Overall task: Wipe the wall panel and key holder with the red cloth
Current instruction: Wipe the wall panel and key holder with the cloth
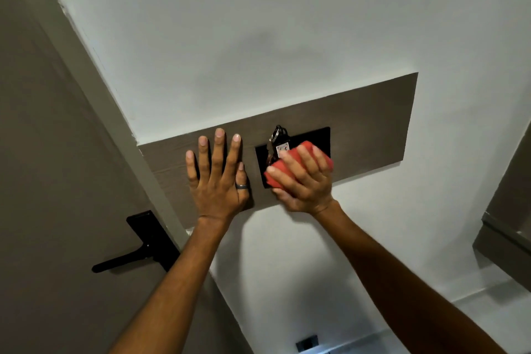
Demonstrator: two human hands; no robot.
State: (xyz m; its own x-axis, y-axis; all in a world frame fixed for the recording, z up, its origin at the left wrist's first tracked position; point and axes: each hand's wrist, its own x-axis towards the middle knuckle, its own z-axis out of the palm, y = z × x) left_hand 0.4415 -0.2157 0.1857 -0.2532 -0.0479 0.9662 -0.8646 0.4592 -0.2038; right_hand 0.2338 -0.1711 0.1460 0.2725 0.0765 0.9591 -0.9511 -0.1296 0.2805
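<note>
Right hand [301, 178] grips the red cloth [290, 162] on the black key holder [313, 138], keys [277, 138] at twelve o'clock. Left hand [218, 178] lies flat, empty, on the wall panel [373, 129]. Probably midway; wiped areas unclear.

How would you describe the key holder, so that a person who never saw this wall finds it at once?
Look for the long brown wall panel on the white wall, beside the door frame. Inside it sits a black rectangular plate, the key holder, with a bunch of keys hanging on it. It is the only black patch in the panel, partly covered by the red cloth.
</note>
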